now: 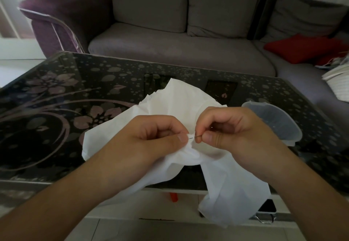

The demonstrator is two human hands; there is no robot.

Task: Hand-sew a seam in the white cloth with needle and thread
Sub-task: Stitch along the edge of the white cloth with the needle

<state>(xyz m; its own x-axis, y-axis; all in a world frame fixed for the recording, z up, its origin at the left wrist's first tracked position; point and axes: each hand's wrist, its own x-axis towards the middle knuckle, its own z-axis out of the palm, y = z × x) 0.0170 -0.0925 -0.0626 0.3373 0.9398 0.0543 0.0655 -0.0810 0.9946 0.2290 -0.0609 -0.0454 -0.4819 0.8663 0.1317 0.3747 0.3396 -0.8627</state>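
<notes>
Cloth first: the white cloth (175, 108) lies half on the dark floral glass table (56, 93), half draped off the near edge, and it bunches up between both hands. It looks thin, limp and very light, the sort of fabric that crumples and slides unless held taut right by the stitch.

Left hand (151, 137) pinches a fold of it, thumb on top, fingers curled beneath. Right hand (226, 133) meets it, thumb and forefinger clamped on the needle (192, 137), a short dark sliver bridging the gap between the two thumbs, its tip at the fold. Thread is too fine to make out here.

Best grip, by my reading: keep the cloth pinched just beside the needle's entry, since anything looser will let the fold pucker. The needle is slim and slick, so it wants a firm pinch near its back end.

A translucent plastic container (273, 121) sits on the table just beyond the right hand, and a grey sofa (170, 48) stands behind.
</notes>
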